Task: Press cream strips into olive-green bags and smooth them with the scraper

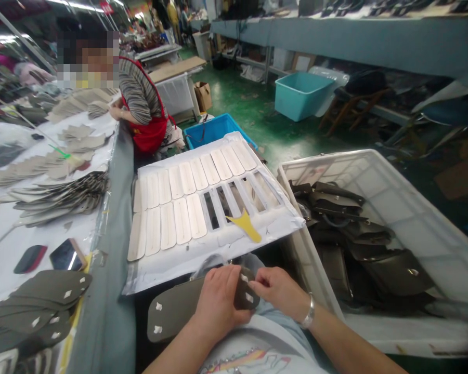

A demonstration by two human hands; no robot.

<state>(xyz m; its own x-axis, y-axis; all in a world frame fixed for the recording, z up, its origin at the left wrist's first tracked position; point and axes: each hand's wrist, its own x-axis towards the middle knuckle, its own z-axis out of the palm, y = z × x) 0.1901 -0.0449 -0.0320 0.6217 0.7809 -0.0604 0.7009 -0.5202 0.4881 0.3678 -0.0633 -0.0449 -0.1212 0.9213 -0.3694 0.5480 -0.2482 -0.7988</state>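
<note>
A dark grey-brown panel with rounded ends (pixel 179 306) lies across my lap, with small white tabs at both ends. My left hand (pixel 222 298) wraps over it near its right end, fingers on the top edge and thumb by the lower edge. My right hand (pixel 278 288), with a silver bracelet at the wrist, is closed at the right end, its fingertips beside a white tab (pixel 249 297). What those fingertips pinch, if anything, is too small to tell. Just beyond, a white board (pixel 218 244) carries rows of pale strips (pixel 181 179) and a yellow forked tool (pixel 246 226).
On the left table (pixel 97 291) lie similar panels (pixel 31 306), a phone (pixel 67 254) and stacked pieces (pixel 62 197). A white crate (pixel 315 259) with dark bags (pixel 393 270) stands at right. Beyond are a blue bin (pixel 218 127) and a person in a red apron (pixel 150 130).
</note>
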